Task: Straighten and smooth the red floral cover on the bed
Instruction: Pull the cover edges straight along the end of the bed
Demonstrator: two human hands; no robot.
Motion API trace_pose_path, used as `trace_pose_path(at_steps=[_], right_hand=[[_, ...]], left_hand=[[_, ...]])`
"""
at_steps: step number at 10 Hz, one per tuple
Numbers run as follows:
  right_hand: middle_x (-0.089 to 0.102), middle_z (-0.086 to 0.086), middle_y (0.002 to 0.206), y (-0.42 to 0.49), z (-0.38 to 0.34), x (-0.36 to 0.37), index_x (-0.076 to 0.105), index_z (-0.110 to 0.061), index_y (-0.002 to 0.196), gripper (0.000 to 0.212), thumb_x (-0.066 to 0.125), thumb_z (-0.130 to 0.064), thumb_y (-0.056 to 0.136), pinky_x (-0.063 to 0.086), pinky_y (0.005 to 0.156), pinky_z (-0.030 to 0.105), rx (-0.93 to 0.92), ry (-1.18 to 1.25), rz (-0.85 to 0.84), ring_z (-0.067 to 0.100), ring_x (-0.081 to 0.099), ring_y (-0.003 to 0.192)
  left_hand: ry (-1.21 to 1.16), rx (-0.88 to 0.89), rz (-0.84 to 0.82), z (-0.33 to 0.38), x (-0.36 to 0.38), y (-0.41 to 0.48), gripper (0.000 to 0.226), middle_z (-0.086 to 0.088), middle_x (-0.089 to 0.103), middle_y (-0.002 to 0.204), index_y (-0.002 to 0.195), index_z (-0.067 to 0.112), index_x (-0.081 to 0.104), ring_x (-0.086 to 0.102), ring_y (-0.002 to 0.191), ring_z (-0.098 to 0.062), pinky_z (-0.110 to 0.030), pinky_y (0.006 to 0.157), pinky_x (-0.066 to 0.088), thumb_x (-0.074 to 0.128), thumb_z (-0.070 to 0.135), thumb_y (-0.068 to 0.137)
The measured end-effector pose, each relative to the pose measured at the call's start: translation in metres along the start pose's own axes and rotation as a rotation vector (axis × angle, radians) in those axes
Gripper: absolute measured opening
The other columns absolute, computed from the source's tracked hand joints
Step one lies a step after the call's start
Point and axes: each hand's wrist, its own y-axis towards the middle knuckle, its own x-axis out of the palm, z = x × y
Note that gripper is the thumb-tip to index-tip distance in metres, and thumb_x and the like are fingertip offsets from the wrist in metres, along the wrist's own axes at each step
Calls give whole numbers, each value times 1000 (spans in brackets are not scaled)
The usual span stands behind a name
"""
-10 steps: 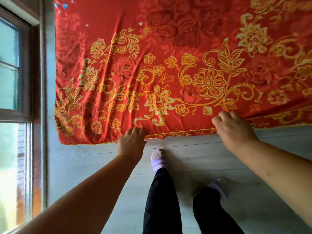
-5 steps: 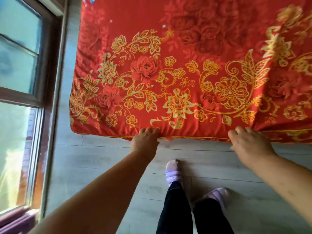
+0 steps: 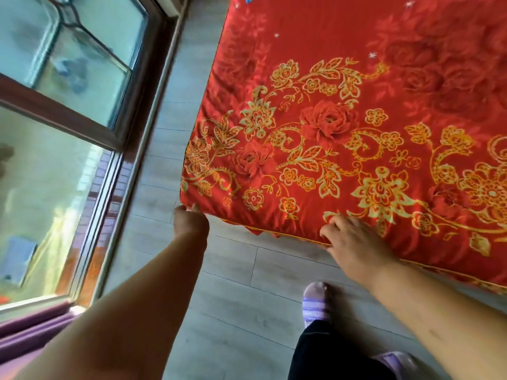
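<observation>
The red floral cover (image 3: 343, 127), printed with gold flowers and leaves, lies spread over the bed and fills the upper right of the view. My left hand (image 3: 190, 222) is at the cover's near left corner, fingers pinched on the corner fabric. My right hand (image 3: 349, 239) rests on the near edge further right, fingers curled over the gold-piped hem. The cover's surface looks mostly flat, with a small fold hanging under the hem between my hands.
A grey plank floor (image 3: 233, 283) runs between the bed and a brown-framed window (image 3: 82, 105) on the left. My feet in purple slippers (image 3: 317, 303) stand close to the bed's near edge.
I have shifted left along the bed's near edge. My left hand slid from the middle of the hem to the left corner, and my right hand followed leftwards along the hem.
</observation>
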Motion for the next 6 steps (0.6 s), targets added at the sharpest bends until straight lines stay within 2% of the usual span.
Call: trace_pose_path(at_steps=[1, 2, 3, 4, 5, 6], right_hand=[[47, 0, 124, 33, -27, 6, 49, -25, 120, 29, 51, -28, 91, 39, 99, 34, -30, 3, -13, 23, 43, 111], [48, -3, 119, 54, -43, 13, 50, -29, 119, 31, 55, -35, 88, 41, 94, 33, 7, 8, -2, 21, 44, 108], [49, -4, 112, 70, -49, 16, 50, -31, 113, 31, 61, -38, 84, 43, 88, 34, 73, 20, 6, 20, 45, 105], [47, -6, 112, 78, -49, 14, 49, -32, 110, 32, 62, -41, 83, 41, 86, 34, 105, 21, -33, 18, 44, 106], [45, -6, 111, 81, -51, 12, 48, -32, 108, 31, 63, -42, 82, 40, 87, 34, 118, 34, -72, 18, 43, 107], [45, -6, 111, 83, -53, 10, 47, -31, 107, 30, 63, -41, 83, 41, 87, 35, 123, 48, -91, 18, 42, 107]], left_hand=[[-149, -216, -110, -5, -8, 54, 42, -17, 57, 130, 135, 13, 44, 57, 115, -35, -45, 100, 47, 43, 32, 98], [-319, -236, -247, -9, -7, 79, 42, -5, 55, 113, 135, 12, 46, 57, 85, -22, -32, 70, 51, 44, 31, 97], [-366, -223, -252, -9, -4, 104, 42, -7, 61, 115, 129, 10, 55, 55, 83, -18, -25, 59, 47, 53, 32, 93], [-334, -278, -220, -12, -8, 116, 41, -11, 58, 133, 125, 10, 58, 57, 91, -19, -22, 60, 46, 59, 30, 88], [-242, -373, -228, -16, -10, 112, 43, -9, 53, 140, 131, 12, 53, 56, 121, -23, -14, 45, 44, 54, 26, 91], [-105, -415, -285, -9, -13, 105, 42, -11, 54, 137, 132, 7, 50, 52, 126, -26, -14, 50, 50, 53, 15, 91]])
